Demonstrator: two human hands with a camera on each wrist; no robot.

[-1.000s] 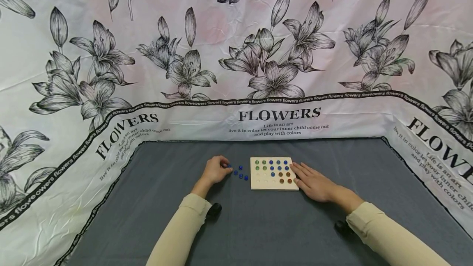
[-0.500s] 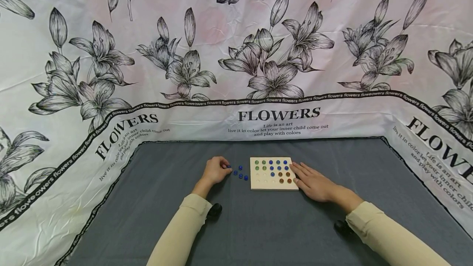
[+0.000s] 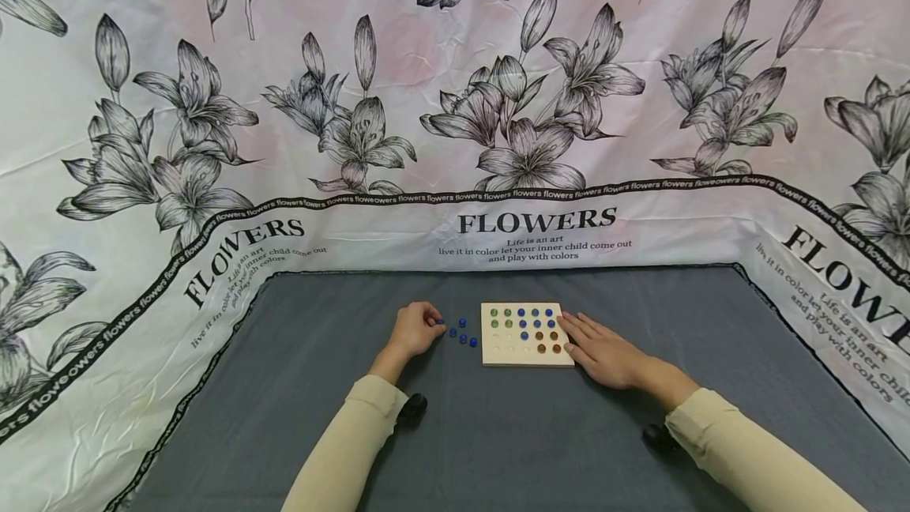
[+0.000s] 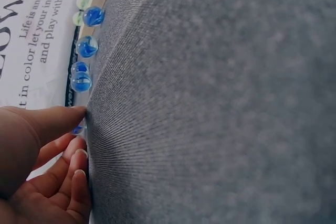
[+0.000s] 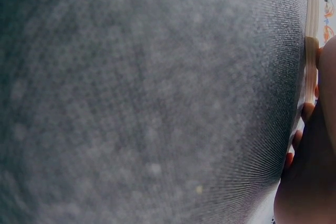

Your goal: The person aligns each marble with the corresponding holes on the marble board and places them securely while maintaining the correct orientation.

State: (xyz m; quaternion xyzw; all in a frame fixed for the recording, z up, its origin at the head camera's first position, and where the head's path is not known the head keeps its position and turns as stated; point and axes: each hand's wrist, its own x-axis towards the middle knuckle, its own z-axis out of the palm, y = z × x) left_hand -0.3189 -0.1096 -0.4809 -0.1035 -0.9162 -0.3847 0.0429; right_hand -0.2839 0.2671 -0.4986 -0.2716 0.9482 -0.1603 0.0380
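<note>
My left hand point(image 3: 415, 328) is on the grey cloth, left of the wooden board point(image 3: 528, 359), its thumb and fingers around a blue marble point(image 4: 77, 129) that is partly hidden. Several loose blue marbles point(image 3: 463, 339) lie between that hand and the board. Flat and with straight fingers, my right hand point(image 3: 610, 352) rests against the board's right edge. Green marbles point(image 3: 494, 313) sit in the far left hollows, blue ones fill the far middle and right, and brown-orange marbles point(image 3: 557, 348) occupy the near right. The near left hollows hold none.
Grey cloth point(image 3: 455, 433) covers the table, and a white cloth printed with flowers point(image 3: 370, 231) rises behind it and along both sides. A black wrist device point(image 3: 411, 408) shows at the left sleeve, another point(image 3: 659, 438) at the right.
</note>
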